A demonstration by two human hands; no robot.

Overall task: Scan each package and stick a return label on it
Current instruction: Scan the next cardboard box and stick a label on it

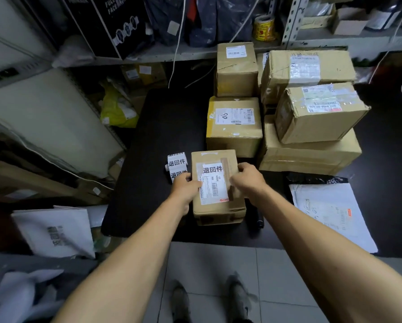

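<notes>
Cardboard package (pixel 217 201) between both hands' grip

Head-worn view, downward over table (pixel 162 117)

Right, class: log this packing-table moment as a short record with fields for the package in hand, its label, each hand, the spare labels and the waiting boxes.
package in hand: small cardboard box on the black table
return label: white label already stuck on the box top, above the shipping barcode
left hand: left hand holds the box's left edge
right hand: right hand holds the box's right edge
spare labels: label strip lying just left of the box
waiting boxes: stacked cardboard boxes behind it
mailers: white mailer bag at right
</notes>
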